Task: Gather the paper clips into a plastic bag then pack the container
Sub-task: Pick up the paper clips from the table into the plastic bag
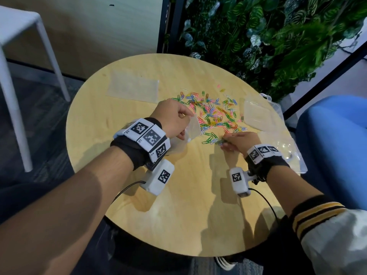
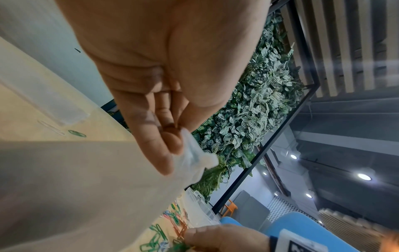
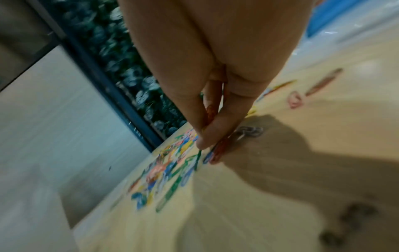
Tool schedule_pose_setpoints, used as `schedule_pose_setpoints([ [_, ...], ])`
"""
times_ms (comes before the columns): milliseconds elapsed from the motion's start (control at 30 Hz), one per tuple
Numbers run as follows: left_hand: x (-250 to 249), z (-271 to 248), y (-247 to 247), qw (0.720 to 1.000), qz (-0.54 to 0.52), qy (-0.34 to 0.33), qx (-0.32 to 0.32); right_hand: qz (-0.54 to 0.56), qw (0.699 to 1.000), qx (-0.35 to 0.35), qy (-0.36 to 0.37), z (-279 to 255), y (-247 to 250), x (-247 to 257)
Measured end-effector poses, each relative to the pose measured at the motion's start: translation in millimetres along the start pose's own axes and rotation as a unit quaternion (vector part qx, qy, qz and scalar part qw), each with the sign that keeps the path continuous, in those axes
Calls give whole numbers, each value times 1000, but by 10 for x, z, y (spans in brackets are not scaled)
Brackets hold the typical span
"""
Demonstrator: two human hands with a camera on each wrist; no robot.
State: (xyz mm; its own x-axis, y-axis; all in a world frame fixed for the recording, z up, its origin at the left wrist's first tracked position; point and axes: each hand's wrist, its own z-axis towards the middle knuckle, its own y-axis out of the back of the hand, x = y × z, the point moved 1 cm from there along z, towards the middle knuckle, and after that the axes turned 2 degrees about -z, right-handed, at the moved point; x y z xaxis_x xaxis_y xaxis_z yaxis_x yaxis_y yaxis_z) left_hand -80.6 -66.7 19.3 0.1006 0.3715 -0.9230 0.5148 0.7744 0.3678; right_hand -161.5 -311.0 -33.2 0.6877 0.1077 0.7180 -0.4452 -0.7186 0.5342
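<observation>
Several coloured paper clips (image 1: 214,114) lie scattered over the round wooden table (image 1: 139,205). My left hand (image 1: 176,118) pinches the top edge of a small clear plastic bag (image 1: 191,129), held up just left of the pile; the left wrist view shows the bag (image 2: 190,162) between thumb and fingers (image 2: 170,145). My right hand (image 1: 236,140) is at the near edge of the pile, its fingertips (image 3: 207,139) pinching a few paper clips (image 3: 218,151) against the table. A clear plastic container (image 1: 264,114) stands open at the table's right side.
Flat spare plastic bags (image 1: 133,87) lie at the table's far left. A clear lid or sheet (image 1: 292,153) rests at the right edge. A leafy plant wall (image 1: 268,36) stands behind, a blue chair (image 1: 333,139) to the right, a white stool (image 1: 19,56) on the left.
</observation>
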Motion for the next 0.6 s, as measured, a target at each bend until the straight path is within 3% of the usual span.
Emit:
schedule_pose_setpoints([
  [100, -8, -19, -36, 1000, 16, 22, 7, 166, 984, 36, -45, -52, 97, -53],
  [267, 31, -5, -35, 997, 23, 69, -2, 278, 952, 127, -11, -243, 248, 79],
  [433, 57, 39, -119, 997, -8, 76, 8, 263, 935, 234, 40, -638, 110, 375],
  [600, 20, 42, -175, 997, -47, 52, 10, 199, 939, 273, 68, -866, -237, 448],
])
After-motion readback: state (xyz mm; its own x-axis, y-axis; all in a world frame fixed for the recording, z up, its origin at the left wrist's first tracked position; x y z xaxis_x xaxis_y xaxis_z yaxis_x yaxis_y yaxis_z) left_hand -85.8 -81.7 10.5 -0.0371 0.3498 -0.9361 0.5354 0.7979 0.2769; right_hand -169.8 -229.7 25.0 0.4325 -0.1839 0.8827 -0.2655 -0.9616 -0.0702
